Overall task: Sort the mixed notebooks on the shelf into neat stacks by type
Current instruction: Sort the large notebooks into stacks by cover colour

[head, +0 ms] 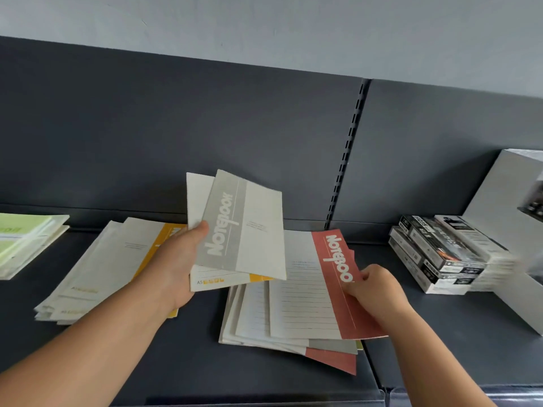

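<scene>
My left hand [179, 259] grips a small bundle of notebooks raised above the shelf: a grey-banded notebook [244, 227] in front and a yellow-banded one [211, 280] behind it. My right hand [373, 286] pinches the right edge of a red-banded notebook [311, 289], the top of a loose mixed pile [279, 339] at the centre of the dark shelf [176, 362]. A stack of yellow-banded notebooks [100, 271] lies to the left, partly under my left forearm. Green notebooks [26, 239] lie at the far left edge.
Black-and-white boxes [437, 254] are stacked at the right, next to a tall white box [499, 201]. A dark back panel with a slotted upright [346, 160] rises behind the shelf. The shelf's front lip runs along the bottom.
</scene>
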